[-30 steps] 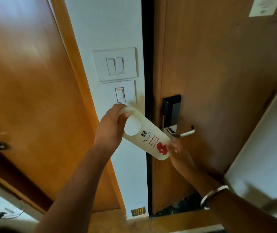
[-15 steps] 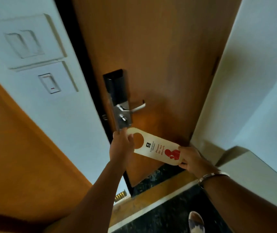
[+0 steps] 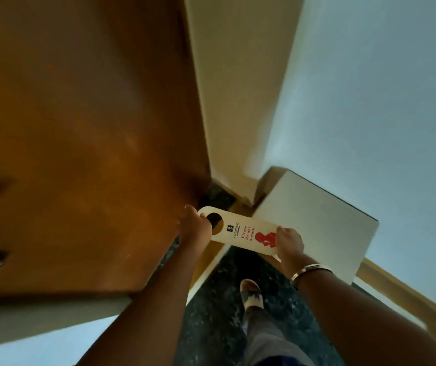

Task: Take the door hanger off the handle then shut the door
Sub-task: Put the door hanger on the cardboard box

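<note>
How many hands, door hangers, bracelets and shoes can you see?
Hands: 2, left hand and right hand
Door hanger: 1, held by both hands
Bracelet: 1
Shoe: 1
Total: 5

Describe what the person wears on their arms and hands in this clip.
Both forearms are bare, with no sleeves or gloves in view. The right wrist carries a plain silver metal bangle. The left hand and right hand show no rings that I can make out.

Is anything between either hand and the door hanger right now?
No. The left hand grips the door hanger at its hole end, and the right hand holds the printed end. Nothing visible sits between them.
</note>
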